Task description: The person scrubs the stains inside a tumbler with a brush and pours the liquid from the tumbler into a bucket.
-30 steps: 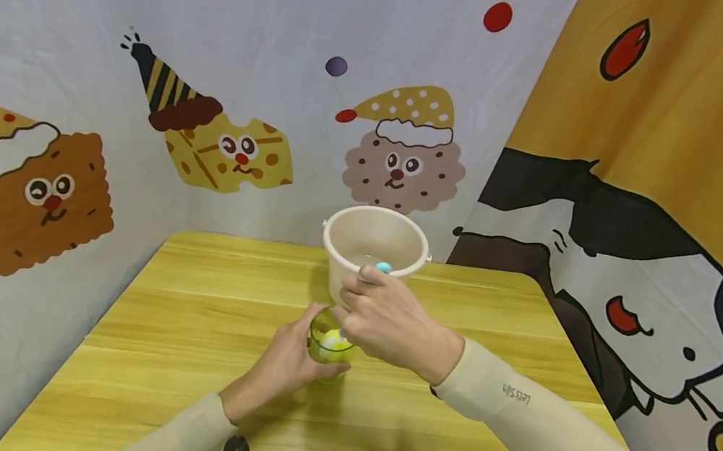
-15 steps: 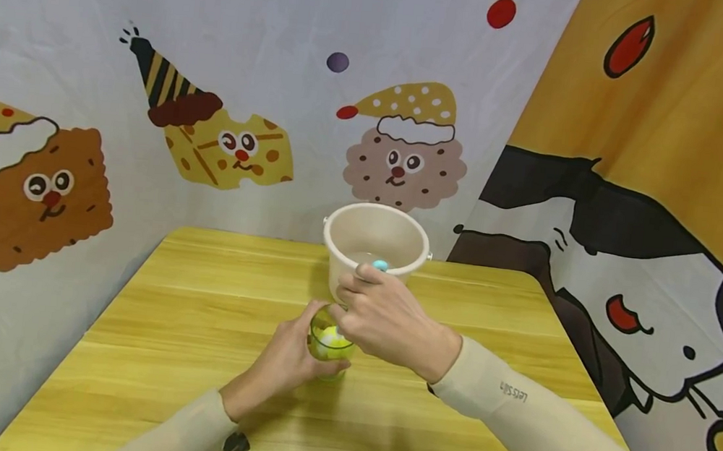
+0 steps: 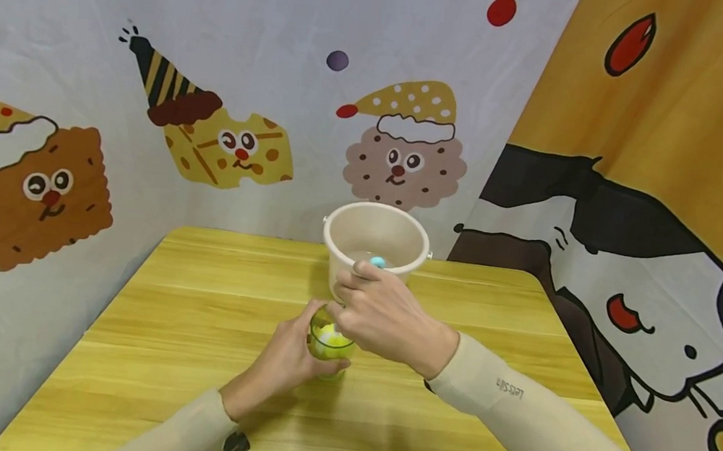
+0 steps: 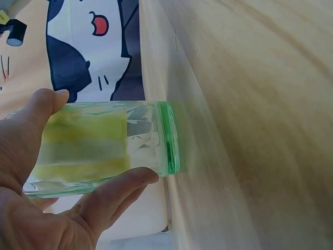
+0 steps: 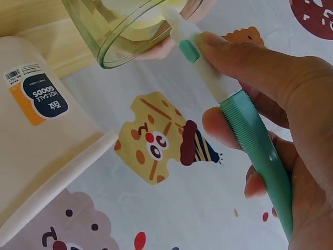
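Note:
My left hand (image 3: 286, 355) grips a clear green-tinted drinking glass (image 4: 148, 138) around its side, thumb and fingers on opposite walls. In the left wrist view the glass is lying sideways across the picture, its base facing the tabletop. Inside sits the yellow and white sponge head (image 4: 86, 143) of a cup brush, a little short of the bottom. My right hand (image 3: 385, 318) holds the brush's green and white handle (image 5: 247, 122) just above the glass mouth, thumb along it. In the head view only the handle's blue-green end (image 3: 377, 262) shows past the fingers.
A cream bucket (image 3: 332, 241) with a label stands right behind the hands, close to the right knuckles. The wood-grain table (image 3: 198, 297) extends to both sides. A cartoon-printed cloth (image 3: 274, 43) hangs beyond its far edge.
My right hand and the end of the brush handle have shifted slightly left. The sponge stays inside the glass, and my left hand keeps nearly the same place.

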The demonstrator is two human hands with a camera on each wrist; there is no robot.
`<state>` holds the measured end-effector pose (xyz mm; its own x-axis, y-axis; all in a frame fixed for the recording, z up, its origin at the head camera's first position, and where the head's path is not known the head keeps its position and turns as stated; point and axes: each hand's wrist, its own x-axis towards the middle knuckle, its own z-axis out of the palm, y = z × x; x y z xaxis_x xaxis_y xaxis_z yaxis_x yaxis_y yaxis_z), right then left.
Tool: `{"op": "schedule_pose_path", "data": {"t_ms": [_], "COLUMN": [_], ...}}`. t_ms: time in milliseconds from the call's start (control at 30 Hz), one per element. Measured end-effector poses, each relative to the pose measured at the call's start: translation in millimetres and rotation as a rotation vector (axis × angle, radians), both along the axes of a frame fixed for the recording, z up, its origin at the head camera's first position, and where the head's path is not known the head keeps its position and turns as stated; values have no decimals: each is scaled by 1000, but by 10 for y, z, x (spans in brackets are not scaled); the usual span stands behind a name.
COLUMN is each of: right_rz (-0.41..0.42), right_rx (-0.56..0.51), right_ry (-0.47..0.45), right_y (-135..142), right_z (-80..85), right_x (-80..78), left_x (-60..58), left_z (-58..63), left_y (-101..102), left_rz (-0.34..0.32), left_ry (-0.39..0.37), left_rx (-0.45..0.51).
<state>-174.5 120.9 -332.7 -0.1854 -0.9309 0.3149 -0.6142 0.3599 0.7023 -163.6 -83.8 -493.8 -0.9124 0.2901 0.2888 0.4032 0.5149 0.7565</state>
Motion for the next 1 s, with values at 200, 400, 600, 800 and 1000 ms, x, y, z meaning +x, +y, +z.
{"op": "schedule_pose_path", "data": {"t_ms": [200,400,600,800,1000], "right_rz": [-4,2,-2,-17,-34], "right_rx": [-2,-18,-33,-46,-53], "right_ry": [1,2,3,-28,-39], "right_y": [-18,-36,-60,-67,-69], "right_z": [10,1,5,-1,-8], "right_x": [-8,-35,-64,-92,-121], "left_x": [-1,5,-1,-5,-5], "left_z": [18,8,7,-6,-12], "left_y": [0,4,3,1,7], "left_rz": [13,12,8,-3,1], "left_ry": [-10,7,-3,-4,9], "left_rx": [-12,-17,-27,-15,-12]}}
